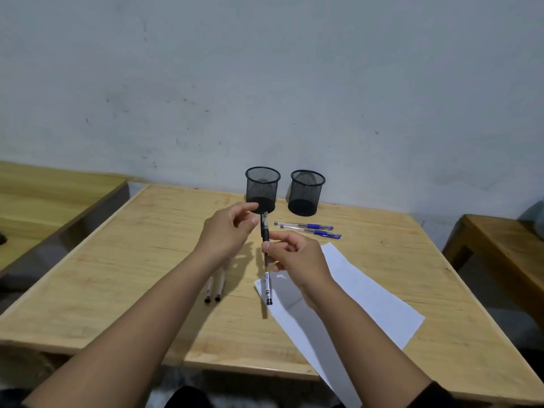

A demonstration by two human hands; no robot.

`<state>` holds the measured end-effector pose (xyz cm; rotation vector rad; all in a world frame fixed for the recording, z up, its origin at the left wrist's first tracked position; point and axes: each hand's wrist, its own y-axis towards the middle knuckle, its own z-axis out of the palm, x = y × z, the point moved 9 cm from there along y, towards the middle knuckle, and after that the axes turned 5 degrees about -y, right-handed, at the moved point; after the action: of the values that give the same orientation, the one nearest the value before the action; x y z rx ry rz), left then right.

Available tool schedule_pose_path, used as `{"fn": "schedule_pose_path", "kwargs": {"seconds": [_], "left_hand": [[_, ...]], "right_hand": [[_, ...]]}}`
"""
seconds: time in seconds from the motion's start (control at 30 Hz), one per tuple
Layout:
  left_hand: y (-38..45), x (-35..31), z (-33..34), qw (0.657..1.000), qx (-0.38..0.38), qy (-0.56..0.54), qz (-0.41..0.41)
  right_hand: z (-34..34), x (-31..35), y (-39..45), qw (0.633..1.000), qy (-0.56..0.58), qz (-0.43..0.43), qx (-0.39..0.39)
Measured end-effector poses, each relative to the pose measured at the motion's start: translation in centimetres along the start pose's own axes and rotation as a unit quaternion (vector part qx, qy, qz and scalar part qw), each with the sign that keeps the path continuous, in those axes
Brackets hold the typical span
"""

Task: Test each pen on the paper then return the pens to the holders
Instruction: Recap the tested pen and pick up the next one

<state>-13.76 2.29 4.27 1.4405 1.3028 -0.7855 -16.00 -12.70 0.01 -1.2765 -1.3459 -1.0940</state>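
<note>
The head view looks down on a pale wooden desk that stands against a grey wall. At the far left there is another wooden surface, apart from the desk. Two pens with black ends lie side by side on the desk, partly hidden under the left forearm. The left hand is raised above the desk, its thumb and fingers curled close together near the upper end of the black pen; whether it pinches a cap I cannot tell. Its fingertips cover the lower edge of the left mesh holder. The right hand holds the black pen at the grip, nearly upright, with the lower end over the near corner of the white paper. The right wrist hides part of this sheet. The right mesh holder stands just beside the left one, near the wall. In front of it two blue pens lie on the desk, close together. At the far right a darker wooden bench stands apart.
</note>
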Motion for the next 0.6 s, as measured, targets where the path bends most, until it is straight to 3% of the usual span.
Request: {"fn": "schedule_pose_path", "kwargs": {"seconds": [0.17, 0.27, 0.37, 0.6], "left_hand": [[-0.7, 4.9, -4.1, 0.978, -0.064, 0.199, -0.014], [-1.6, 9.0, -5.5, 0.97, -0.07, 0.225, -0.062], [-2.1, 10.8, -4.9, 0.957, -0.046, 0.282, -0.046], [-2.8, 11.0, -4.4, 0.954, -0.072, 0.29, 0.011]], "right_hand": [[2.1, -2.2, 1.1, 0.996, -0.037, 0.069, -0.031], [3.3, -3.1, 1.7, 0.994, -0.064, 0.086, -0.037], [4.0, -3.8, 2.4, 0.99, -0.091, 0.093, -0.049], [5.5, -4.9, 3.3, 0.983, -0.133, 0.111, -0.054]]}}
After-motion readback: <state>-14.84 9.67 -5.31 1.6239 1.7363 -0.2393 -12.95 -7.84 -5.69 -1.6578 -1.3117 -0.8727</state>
